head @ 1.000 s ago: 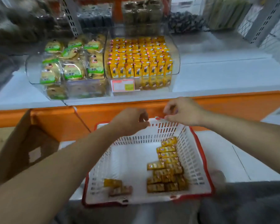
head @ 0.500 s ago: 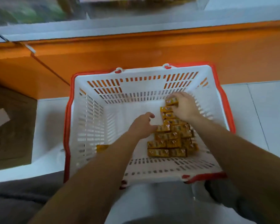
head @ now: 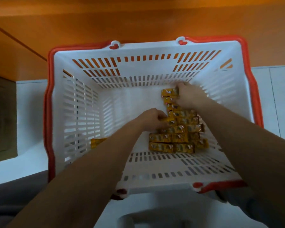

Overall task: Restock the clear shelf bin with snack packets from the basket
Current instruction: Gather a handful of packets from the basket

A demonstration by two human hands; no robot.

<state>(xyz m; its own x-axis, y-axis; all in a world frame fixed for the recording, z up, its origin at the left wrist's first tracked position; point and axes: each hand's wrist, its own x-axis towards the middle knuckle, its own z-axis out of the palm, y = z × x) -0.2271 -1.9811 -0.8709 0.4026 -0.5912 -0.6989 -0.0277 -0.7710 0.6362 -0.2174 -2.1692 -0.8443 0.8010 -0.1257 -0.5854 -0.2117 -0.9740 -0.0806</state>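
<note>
Head view looks straight down into the basket (head: 51, 112), set just near of the orange shelf front (head: 138, 22). Both my hands are down inside it because the packets (head: 171, 142) lie flat on its floor, stacked toward the right. My left hand (head: 152, 118) curls round packets at the stack's left edge. My right hand (head: 189, 96) closes over the far end of the row, so I judge I am gathering a bunch from both ends. One stray packet (head: 97, 142) lies apart by the left wall. The yellow wrappers' print is too blurred to read. The bin is out of frame.
</note>
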